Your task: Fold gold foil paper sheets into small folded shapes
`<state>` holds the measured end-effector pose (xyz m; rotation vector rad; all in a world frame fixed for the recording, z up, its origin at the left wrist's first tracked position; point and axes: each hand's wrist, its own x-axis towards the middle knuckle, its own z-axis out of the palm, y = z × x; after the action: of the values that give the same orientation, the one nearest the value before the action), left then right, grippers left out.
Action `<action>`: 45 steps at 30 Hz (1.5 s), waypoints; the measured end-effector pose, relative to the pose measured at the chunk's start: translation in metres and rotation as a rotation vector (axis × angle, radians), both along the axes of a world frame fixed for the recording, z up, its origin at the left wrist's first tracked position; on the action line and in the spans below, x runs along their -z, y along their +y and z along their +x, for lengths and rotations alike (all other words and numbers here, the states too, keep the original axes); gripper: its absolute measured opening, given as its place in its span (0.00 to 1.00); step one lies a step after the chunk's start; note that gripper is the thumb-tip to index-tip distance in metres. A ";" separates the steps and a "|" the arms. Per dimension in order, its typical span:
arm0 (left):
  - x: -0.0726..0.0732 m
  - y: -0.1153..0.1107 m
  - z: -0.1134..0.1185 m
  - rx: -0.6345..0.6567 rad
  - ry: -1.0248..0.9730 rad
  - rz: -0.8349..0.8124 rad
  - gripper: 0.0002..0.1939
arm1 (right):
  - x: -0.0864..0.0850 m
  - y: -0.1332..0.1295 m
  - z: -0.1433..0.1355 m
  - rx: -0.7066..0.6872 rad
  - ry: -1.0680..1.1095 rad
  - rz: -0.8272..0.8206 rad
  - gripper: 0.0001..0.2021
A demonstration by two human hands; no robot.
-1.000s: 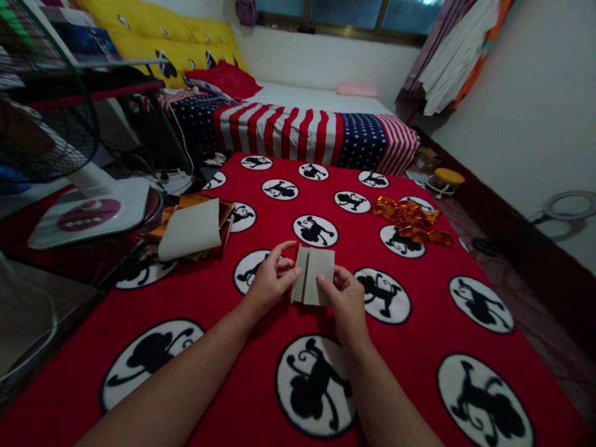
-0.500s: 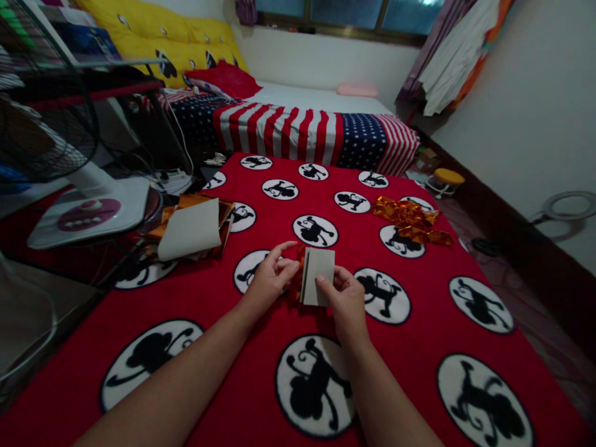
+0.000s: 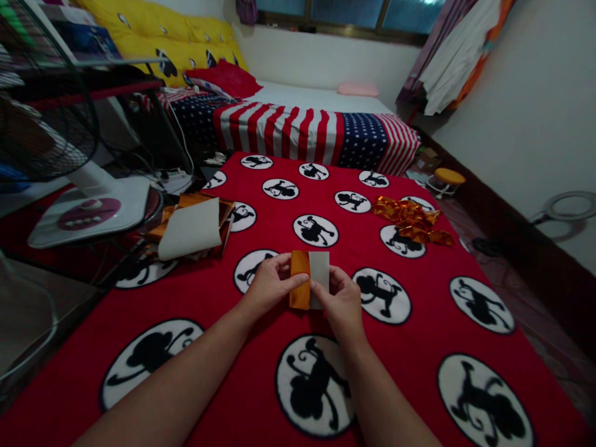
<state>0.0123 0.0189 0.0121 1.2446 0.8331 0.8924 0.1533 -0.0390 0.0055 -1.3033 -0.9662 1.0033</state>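
Slippage is the big risk here imo. Head view, the only one we get: the folded paper (image 3: 309, 279) is a small piece, gold foil on its left half and plain white on its right, held up just above the red monkey blanket (image 3: 419, 347). Foil looks slick, so if either pinch loosens or the two hands pull unevenly, I'd guess the fold line skews or the sheet pops out and drops onto the blanket. Pressing too hard could also crumple the foil where a clean crease is wanted.

Left hand (image 3: 267, 287) has its thumb laid across the gold half with the other fingers curled behind, so it's clamped on that side. Right hand (image 3: 342, 301) pinches the lower white half, thumb tip in front, fingers behind; both are closed on the sheet, which sits between the two thumbs.

Off to the left lies a stack of sheets (image 3: 190, 230) with a white one on top, well apart from the hands. A pile of folded gold pieces (image 3: 412, 218) sits further back on the right.
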 end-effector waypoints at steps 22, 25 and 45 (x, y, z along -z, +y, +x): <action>-0.003 -0.001 0.000 -0.258 -0.092 -0.222 0.21 | -0.003 0.000 -0.004 0.073 0.104 0.044 0.16; -0.001 0.003 -0.004 -0.271 0.065 -0.126 0.19 | -0.003 0.000 0.002 0.080 0.067 0.004 0.16; -0.002 0.004 -0.016 -0.380 0.925 0.666 0.16 | -0.004 -0.008 0.012 0.107 -0.957 -0.147 0.08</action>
<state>-0.0036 0.0229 0.0137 2.2008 1.6175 0.9156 0.1656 -0.0473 0.0097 -1.9915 -1.5154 0.3244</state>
